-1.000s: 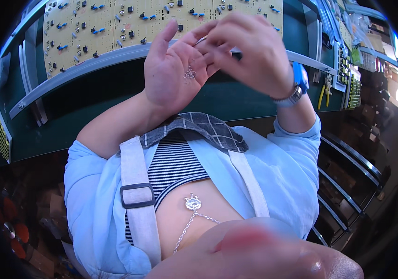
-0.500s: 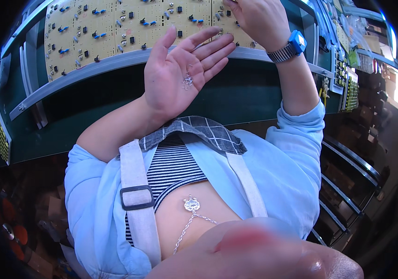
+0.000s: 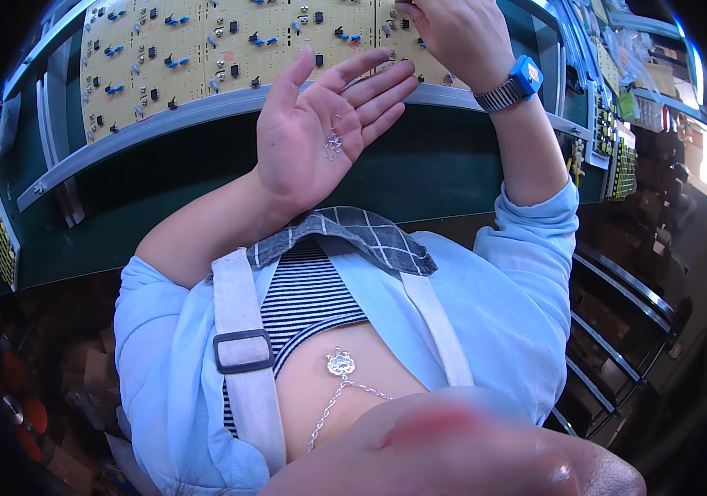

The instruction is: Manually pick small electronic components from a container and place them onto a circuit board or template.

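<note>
The right hand has been lifted away from the left hand and is now set over the yellow circuit board, fingers curled down; what is pinched cannot be told. The left hand is held open, palm up, just below the board's near rail, with small metal components resting loose in the palm, so 1 piece is judged picked for insertion
</note>
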Demonstrator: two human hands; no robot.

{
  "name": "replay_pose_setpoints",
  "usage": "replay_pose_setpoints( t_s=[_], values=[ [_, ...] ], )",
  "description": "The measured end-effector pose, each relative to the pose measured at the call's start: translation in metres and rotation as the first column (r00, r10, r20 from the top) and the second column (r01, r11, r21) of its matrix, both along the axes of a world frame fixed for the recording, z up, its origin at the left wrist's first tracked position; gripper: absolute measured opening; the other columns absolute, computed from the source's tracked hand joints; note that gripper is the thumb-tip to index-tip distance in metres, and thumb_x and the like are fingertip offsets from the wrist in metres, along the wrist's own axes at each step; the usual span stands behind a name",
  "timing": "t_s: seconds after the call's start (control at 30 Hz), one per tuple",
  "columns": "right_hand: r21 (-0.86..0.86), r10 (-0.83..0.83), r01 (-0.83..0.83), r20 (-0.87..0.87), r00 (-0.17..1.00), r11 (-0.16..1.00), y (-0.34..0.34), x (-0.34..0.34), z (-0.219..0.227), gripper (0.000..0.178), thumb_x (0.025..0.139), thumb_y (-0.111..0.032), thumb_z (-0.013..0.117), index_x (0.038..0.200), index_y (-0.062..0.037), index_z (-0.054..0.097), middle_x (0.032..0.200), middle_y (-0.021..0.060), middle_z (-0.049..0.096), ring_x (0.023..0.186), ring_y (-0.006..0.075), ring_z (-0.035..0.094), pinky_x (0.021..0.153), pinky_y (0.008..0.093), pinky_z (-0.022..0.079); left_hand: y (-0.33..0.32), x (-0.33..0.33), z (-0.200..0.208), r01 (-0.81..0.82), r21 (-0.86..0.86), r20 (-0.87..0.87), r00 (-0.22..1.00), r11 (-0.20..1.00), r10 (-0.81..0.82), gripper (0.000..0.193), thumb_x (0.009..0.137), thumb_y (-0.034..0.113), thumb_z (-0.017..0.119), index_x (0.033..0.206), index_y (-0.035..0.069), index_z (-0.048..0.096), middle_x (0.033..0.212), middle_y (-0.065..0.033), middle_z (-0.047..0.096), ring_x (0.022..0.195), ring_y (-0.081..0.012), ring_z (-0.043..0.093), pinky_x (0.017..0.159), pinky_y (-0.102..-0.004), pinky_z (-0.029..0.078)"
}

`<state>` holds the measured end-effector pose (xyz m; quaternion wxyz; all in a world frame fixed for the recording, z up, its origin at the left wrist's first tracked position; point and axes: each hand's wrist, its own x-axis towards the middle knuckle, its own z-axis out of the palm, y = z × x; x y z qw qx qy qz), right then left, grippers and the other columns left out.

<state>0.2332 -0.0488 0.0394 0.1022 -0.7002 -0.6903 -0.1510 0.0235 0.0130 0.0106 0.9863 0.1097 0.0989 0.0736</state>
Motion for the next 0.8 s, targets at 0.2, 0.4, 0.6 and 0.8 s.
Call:
replay_pose_setpoints(
  t_s=[0.2,0.4,0.6,0.8],
  values=[
    [-0.034,0.058,-0.055,0.088,0.994,0.998,-0.001,0.001,0.02,0.008,0.085,-0.018,0.065,0.086,-0.01,0.062,0.084,0.0064,0.059,0.08,0.0253,0.06,0.073,0.0381,0.046,0.0,0.0,0.002,-0.004,0.042,-0.007,1.0,0.999,0.004,0.075,0.102,0.055,0.027,0.15,-0.002,0.026,0.155,-0.0279,0.027,0.146,-0.0347,0.029,0.12,-0.0399,0.028],
    [0.12,0.133,-0.108,-0.232,0.964,0.987,-0.024,-0.02,0.024,0.02,0.075,-0.013,0.078,0.094,-0.0138,0.072,0.091,0.0021,0.066,0.076,0.019,0.065,0.067,0.0315,0.046,0.008,0.004,-0.006,-0.048,-0.131,0.087,0.994,0.99,0.06,0.076,0.1,0.058,0.028,0.147,0.0,0.03,0.149,-0.0216,0.039,0.137,-0.0301,0.04,0.115,-0.0393,0.032],
    [0.078,0.209,-0.194,-0.403,0.891,0.978,-0.033,-0.064,0.022,0.021,0.074,-0.013,0.079,0.094,-0.0137,0.072,0.09,0.0023,0.066,0.076,0.0208,0.064,0.067,0.0328,0.048,0.01,0.01,-0.01,0.154,-0.505,0.426,0.9,0.85,0.09,0.073,0.097,0.059,0.034,0.14,0.0,0.036,0.138,-0.0187,0.05,0.122,-0.0294,0.053,0.107,-0.0392,0.039],
    [0.014,0.158,-0.163,-0.332,0.93,0.987,-0.032,-0.071,0.016,0.015,0.079,-0.024,0.072,0.088,-0.0132,0.068,0.09,0.0032,0.063,0.084,0.0229,0.063,0.075,0.0349,0.048,0.008,0.011,-0.015,0.082,-0.132,0.3,0.953,0.988,-0.039,0.076,0.1,0.06,0.024,0.148,0.001,0.033,0.148,-0.0181,0.043,0.138,-0.0258,0.042,0.117,-0.0381,0.03]
  ],
)
